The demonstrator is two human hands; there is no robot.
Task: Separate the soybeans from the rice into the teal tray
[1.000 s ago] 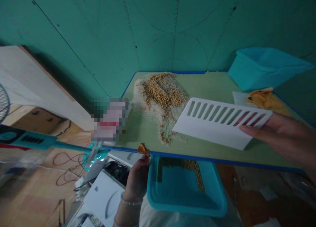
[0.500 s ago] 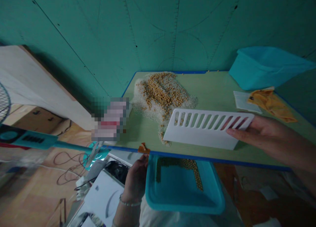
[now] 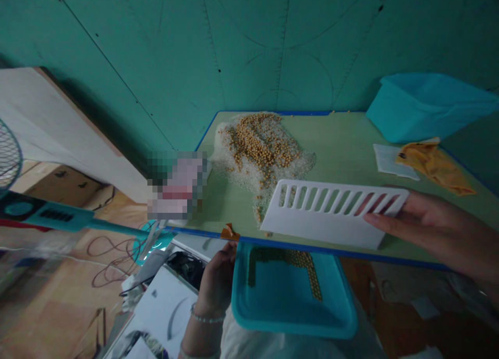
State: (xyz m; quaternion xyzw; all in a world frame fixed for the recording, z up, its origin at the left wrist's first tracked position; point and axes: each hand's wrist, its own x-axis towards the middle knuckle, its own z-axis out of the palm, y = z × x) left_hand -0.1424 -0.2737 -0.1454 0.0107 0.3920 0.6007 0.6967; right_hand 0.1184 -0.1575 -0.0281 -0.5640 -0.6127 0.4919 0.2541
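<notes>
My right hand (image 3: 421, 223) grips the right end of a white slotted plastic board (image 3: 323, 223), thumb on the near face. The board stands on its long side near the front edge of the table. Its left end is at the near tail of a heap of yellow soybeans (image 3: 257, 140) mixed with white rice-like grains (image 3: 239, 174). My left hand (image 3: 218, 273) is closed at the left rim of a teal plastic basin (image 3: 294, 317) below the table edge; its fingertips are partly hidden. Some beans lie in the far part of the basin.
A teal bin (image 3: 417, 114) stands at the table's back right, beside a yellow cloth (image 3: 436, 166) and a white packet (image 3: 393, 161). Brown tape (image 3: 230, 233) sticks to the front edge. On the left are a blurred-out pink item (image 3: 183, 184) and a teal fan (image 3: 50, 216).
My right hand has drawn the board a little nearer to the table's front edge. My left hand and the basin stay in about the same place; the view has shifted slightly.
</notes>
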